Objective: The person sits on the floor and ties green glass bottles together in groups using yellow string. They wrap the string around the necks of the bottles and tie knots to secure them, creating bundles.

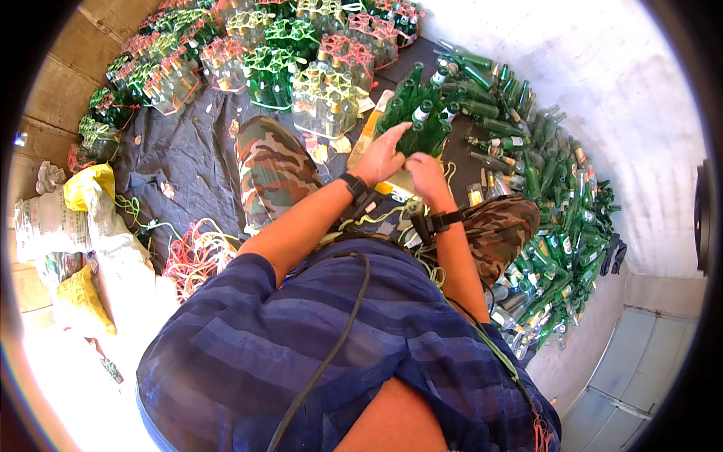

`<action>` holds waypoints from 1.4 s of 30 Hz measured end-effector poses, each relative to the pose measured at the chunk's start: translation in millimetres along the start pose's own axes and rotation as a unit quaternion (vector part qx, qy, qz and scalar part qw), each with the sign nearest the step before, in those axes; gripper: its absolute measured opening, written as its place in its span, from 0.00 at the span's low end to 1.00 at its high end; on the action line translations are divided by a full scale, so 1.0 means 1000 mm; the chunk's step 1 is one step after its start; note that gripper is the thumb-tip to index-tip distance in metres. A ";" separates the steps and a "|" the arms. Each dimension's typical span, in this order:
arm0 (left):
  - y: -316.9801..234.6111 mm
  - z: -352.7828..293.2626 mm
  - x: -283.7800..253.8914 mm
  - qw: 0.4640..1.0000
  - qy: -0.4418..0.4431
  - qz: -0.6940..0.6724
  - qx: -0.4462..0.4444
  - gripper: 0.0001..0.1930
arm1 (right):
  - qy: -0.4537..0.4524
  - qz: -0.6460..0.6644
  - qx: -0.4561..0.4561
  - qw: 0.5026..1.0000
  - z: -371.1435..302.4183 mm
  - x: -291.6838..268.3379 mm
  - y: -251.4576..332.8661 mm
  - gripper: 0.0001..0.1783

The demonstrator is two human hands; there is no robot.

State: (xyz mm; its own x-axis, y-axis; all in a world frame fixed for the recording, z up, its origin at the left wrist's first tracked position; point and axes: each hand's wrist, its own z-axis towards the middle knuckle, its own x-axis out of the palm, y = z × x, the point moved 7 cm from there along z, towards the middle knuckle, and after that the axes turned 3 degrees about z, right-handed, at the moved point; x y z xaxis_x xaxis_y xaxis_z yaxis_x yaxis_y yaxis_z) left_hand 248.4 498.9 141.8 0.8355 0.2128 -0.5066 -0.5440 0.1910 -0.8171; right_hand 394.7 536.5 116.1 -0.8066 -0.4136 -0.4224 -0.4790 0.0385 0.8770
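Observation:
A tight cluster of upright green glass bottles (413, 98) stands just beyond my hands, some with white neck labels. My left hand (381, 156) is at the cluster's near left side, its fingers stretched toward the bottles and the thumb apart from them. Close beside it, my right hand (428, 178) is curled closed at the near side; whatever lies in its fingers is hidden. Light green cord (403, 209) runs below the hands, across my lap. A yellow-edged cardboard piece (364, 141) lies under and left of the cluster.
Bundles of bottles tied with red, green and yellow cord (325, 102) fill the far left. A large heap of loose bottles (553, 177) lies along the right wall. Tangled red cord (197, 252) and sacks (113, 226) are at left. Dark sheeting (192, 143) covers the floor.

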 end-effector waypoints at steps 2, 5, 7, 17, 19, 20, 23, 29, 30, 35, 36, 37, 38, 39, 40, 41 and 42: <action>0.009 0.002 -0.001 0.999 -0.027 0.021 0.032 0.38 | 0.037 0.012 -0.030 0.999 0.003 -0.007 0.013 0.10; 0.011 0.003 0.000 0.999 -0.007 0.011 0.032 0.38 | 0.095 0.070 0.025 0.993 -0.007 -0.014 0.041 0.08; 0.003 0.002 -0.002 1.000 0.018 0.003 0.008 0.39 | 0.116 0.086 0.033 0.989 -0.009 -0.020 0.051 0.08; 0.007 0.005 -0.003 1.000 -0.007 -0.018 0.005 0.34 | 0.115 0.074 -0.061 0.989 0.008 -0.012 0.084 0.09; 0.007 0.007 -0.004 0.999 -0.024 -0.028 0.013 0.29 | 0.098 0.046 -0.085 0.991 0.013 -0.015 0.086 0.10; 0.004 0.007 -0.006 0.999 -0.018 -0.032 0.007 0.29 | 0.088 0.024 -0.090 0.992 0.016 -0.016 0.088 0.11; -0.007 0.009 -0.012 0.999 -0.015 -0.034 0.003 0.27 | 0.039 -0.072 -0.131 0.988 0.022 -0.025 0.100 0.14; -0.005 0.012 -0.015 0.999 -0.035 -0.017 0.021 0.23 | -0.023 -0.138 -0.189 0.972 0.028 -0.037 0.122 0.14; -0.006 0.012 -0.016 0.999 -0.036 -0.020 0.017 0.23 | -0.012 -0.124 -0.165 0.978 0.031 -0.039 0.119 0.14; -0.011 0.010 -0.020 0.998 -0.054 -0.018 0.007 0.20 | 0.066 0.057 0.004 0.996 0.030 -0.037 0.108 0.12; -0.010 0.011 -0.020 0.998 -0.064 -0.020 0.007 0.19 | 0.084 0.108 0.044 0.990 0.029 -0.034 0.106 0.12; -0.010 0.011 -0.020 0.997 -0.074 -0.022 0.008 0.18 | 0.093 0.117 0.052 0.987 0.031 -0.033 0.103 0.12; -0.013 0.011 -0.021 0.996 -0.083 -0.024 0.009 0.18 | 0.108 0.150 0.057 0.981 0.031 -0.032 0.102 0.12; -0.014 0.010 -0.022 0.996 -0.082 -0.029 -0.005 0.17 | 0.124 0.183 0.062 0.973 0.032 -0.032 0.102 0.12; -0.015 0.009 -0.023 0.996 -0.081 -0.033 -0.019 0.16 | 0.139 0.216 0.068 0.964 0.032 -0.033 0.102 0.11; -0.016 0.009 -0.024 0.995 -0.081 -0.037 -0.033 0.15 | 0.151 0.231 0.068 0.959 0.032 -0.033 0.102 0.12; -0.015 0.011 -0.024 0.996 -0.075 -0.040 -0.038 0.15 | 0.163 0.246 0.068 0.953 0.032 -0.033 0.103 0.13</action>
State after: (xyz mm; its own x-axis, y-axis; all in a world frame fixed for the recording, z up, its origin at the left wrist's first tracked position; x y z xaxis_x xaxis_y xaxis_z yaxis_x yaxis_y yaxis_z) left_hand 235.6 501.3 168.8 0.8521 0.3412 -0.3968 -0.4636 0.1405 -0.8748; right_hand 361.4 582.8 212.8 -0.8047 -0.5758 0.1446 -0.1298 0.4084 0.9035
